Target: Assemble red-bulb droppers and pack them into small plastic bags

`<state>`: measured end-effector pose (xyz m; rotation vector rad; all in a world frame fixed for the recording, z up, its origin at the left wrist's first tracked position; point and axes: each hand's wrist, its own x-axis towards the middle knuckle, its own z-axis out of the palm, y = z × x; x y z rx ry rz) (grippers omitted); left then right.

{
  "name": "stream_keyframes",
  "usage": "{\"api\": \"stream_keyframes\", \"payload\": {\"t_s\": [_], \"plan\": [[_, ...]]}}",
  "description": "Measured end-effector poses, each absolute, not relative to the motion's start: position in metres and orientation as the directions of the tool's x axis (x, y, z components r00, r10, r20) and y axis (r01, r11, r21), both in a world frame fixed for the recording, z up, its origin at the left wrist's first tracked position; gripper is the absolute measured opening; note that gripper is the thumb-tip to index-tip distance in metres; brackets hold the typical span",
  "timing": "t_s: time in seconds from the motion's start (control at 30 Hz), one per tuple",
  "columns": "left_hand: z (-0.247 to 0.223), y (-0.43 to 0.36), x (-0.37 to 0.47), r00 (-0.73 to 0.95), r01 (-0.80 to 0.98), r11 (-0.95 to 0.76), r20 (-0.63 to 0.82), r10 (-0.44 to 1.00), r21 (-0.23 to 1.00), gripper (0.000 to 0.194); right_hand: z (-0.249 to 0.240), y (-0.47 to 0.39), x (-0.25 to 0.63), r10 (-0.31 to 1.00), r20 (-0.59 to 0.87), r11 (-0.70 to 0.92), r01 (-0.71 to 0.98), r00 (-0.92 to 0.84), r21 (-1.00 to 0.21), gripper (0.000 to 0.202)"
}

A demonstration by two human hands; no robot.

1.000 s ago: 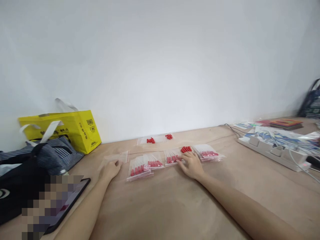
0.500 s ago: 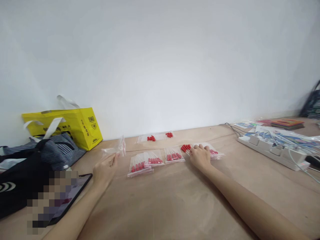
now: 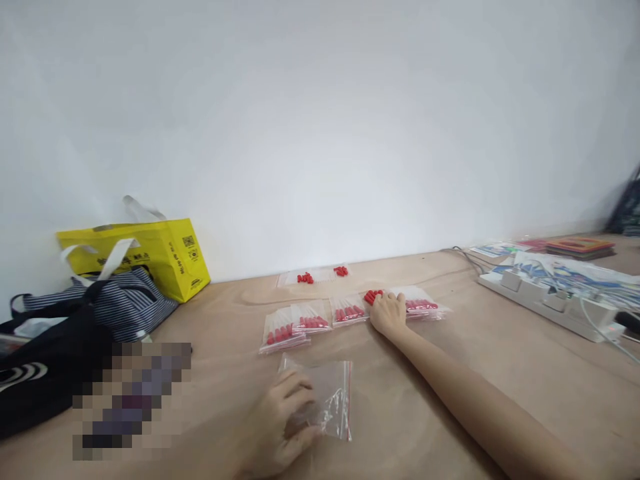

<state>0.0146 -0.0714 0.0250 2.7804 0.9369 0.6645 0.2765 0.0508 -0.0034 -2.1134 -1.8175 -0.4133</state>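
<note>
Low over the front of the table, my left hand (image 3: 285,417) pinches a clear zip bag (image 3: 336,400) with a red line along its seal; nothing shows inside it. My right hand (image 3: 390,313) is curled over a small bunch of red sticks (image 3: 372,297), whose ends poke out left of the fingers. Its fingertips are partly hidden. Right beside that hand lie stacked clear bags (image 3: 423,305) with red-tipped contents. To its left are more filled zip bags (image 3: 349,312), a middle one (image 3: 313,321) and an overlapping one (image 3: 280,333).
Further back near the wall are two red clusters (image 3: 305,278) on clear bags. At left stand a yellow bag (image 3: 185,267), a striped bag (image 3: 135,303) and a black bag (image 3: 45,373). A white power strip (image 3: 545,303) with cables and flat packets (image 3: 575,267) lies at right.
My left hand has moved right and toward me with the clear zip bag, now spread flatter. My right hand has shifted slightly left, uncovering more of the bags beside it.
</note>
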Motion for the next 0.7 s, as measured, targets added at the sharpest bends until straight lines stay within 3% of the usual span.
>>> {"api": "stream_keyframes", "payload": {"t_s": [0.13, 0.27, 0.33, 0.4, 0.47, 0.53, 0.7], "plan": [[0.029, -0.055, 0.002, 0.813, 0.513, -0.812, 0.146, 0.564, 0.277, 0.057, -0.004, 0.050, 0.277, 0.891, 0.429, -0.127, 0.989, 0.145, -0.070, 0.025], [0.028, -0.056, 0.009, 0.822, 0.551, -0.777, -0.038, 0.568, 0.305, 0.056, 0.000, 0.045, 0.278, 0.871, 0.471, -0.114, 0.990, 0.141, -0.085, 0.028], [0.028, -0.060, 0.016, 0.802, 0.581, -0.758, -0.052, 0.594, 0.297, 0.054, 0.003, 0.042, 0.280, 0.840, 0.528, -0.043, 0.985, 0.126, -0.166, 0.028], [0.029, -0.064, 0.020, 0.773, 0.619, -0.731, -0.057, 0.632, 0.287, 0.053, 0.004, 0.035, 0.282, 0.800, 0.592, 0.148, 0.925, 0.096, -0.350, 0.023], [0.030, -0.065, 0.023, 0.745, 0.648, -0.707, -0.044, 0.665, 0.282, 0.056, 0.003, 0.025, 0.284, 0.774, 0.629, 0.368, 0.752, 0.078, -0.546, 0.018], [0.029, -0.062, 0.025, 0.742, 0.646, -0.707, -0.019, 0.670, 0.286, 0.061, 0.001, 0.011, 0.284, 0.799, 0.598, 0.475, 0.545, 0.063, -0.691, 0.026], [0.022, -0.054, 0.030, 0.754, 0.628, -0.716, -0.008, 0.657, 0.304, 0.067, -0.007, -0.022, 0.273, 0.944, 0.331, 0.329, 0.079, 0.010, -0.941, 0.069]]}}
